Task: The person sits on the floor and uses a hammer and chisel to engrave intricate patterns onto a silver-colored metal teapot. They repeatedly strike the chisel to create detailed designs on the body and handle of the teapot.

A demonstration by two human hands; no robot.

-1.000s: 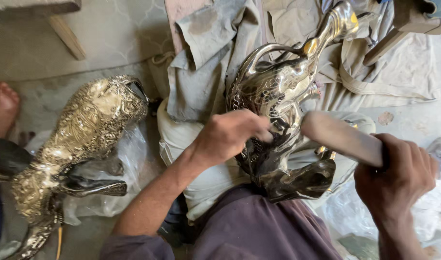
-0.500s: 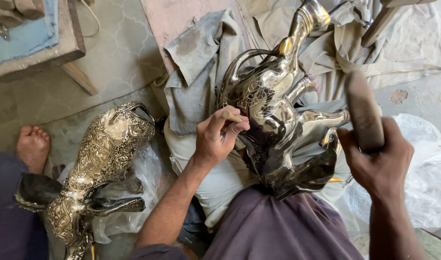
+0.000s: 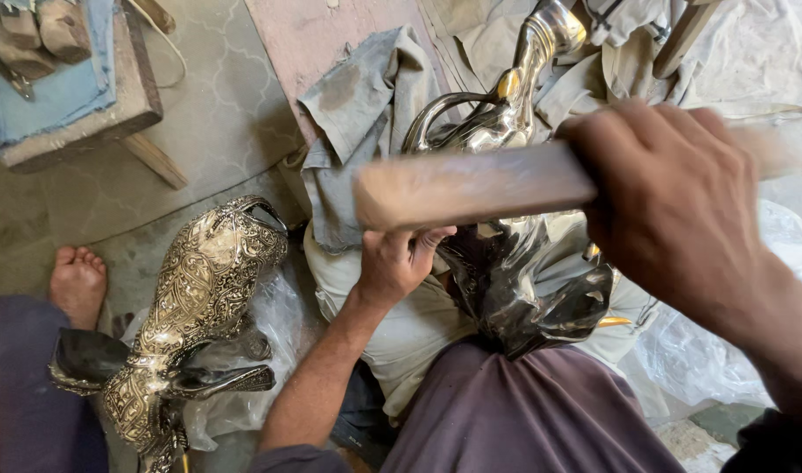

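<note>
Head view, looking down over the lap: right hand (image 3: 672,210) raised close to the lens, its grip clamped round a wooden handle (image 3: 471,184) — blurred, the far end pointing to that hand's left, the tool's head not to be made out. Below and left of that grip, the left hand (image 3: 401,258) presses on a shiny polished metal vessel (image 3: 523,280); fingers curl over its upper edge, the grip closed against the metal rather than wrapped round it, thumb side hidden under the handle. The vessel lies across the person's lap on a pale cloth (image 3: 409,333), its curved neck (image 3: 537,52) running up and away from the left hand toward the top of frame. A grey rag (image 3: 357,114) sits just above the left hand. Well left of both hands, on the floor (image 3: 217,105), a second vessel — embossed, golden, ornamented (image 3: 199,298) — rests on clear plastic sheeting (image 3: 269,350). Further left, a bare foot (image 3: 77,280). A low wooden stool (image 3: 112,105) with blue cloth stands at top left.
</note>
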